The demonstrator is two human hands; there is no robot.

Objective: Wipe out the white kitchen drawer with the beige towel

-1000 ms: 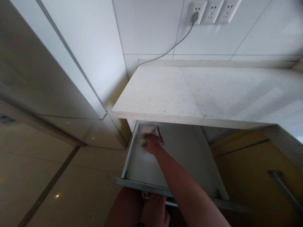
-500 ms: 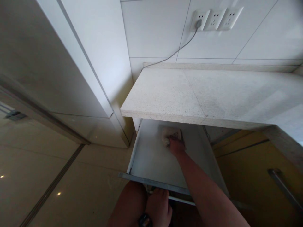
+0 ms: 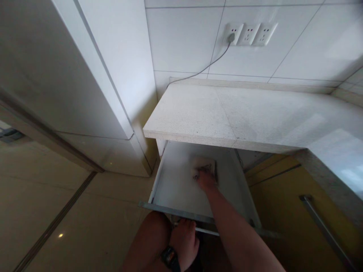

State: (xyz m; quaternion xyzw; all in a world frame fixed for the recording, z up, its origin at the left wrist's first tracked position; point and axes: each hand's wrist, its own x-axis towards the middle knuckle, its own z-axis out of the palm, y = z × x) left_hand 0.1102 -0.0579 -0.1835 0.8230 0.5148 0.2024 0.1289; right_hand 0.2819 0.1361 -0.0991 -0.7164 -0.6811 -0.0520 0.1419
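A white drawer (image 3: 171, 185) stands pulled out below the countertop. Inside it, my right hand (image 3: 206, 179) is closed on a pale cloth (image 3: 199, 163) and presses it against the drawer bottom; dark marks show on the cloth, too blurred to read. My left hand (image 3: 183, 238), with a black watch (image 3: 170, 257) at the wrist, wraps round the metal bar handle (image 3: 208, 231) on the drawer front. The fingertips of that hand are hidden behind the bar.
Above the drawer juts a speckled pale countertop (image 3: 195, 109). A plug with a grey cord (image 3: 198, 74) sits in the wall sockets (image 3: 249, 34). To the right is a yellowish cabinet front with a long metal handle (image 3: 320, 223); a tall white cabinet (image 3: 113, 49) rises at left.
The view has shifted a little, so the sockets appear lower and further left. My right hand and the cloth have moved slightly toward me in the drawer. My left hand keeps its grip.
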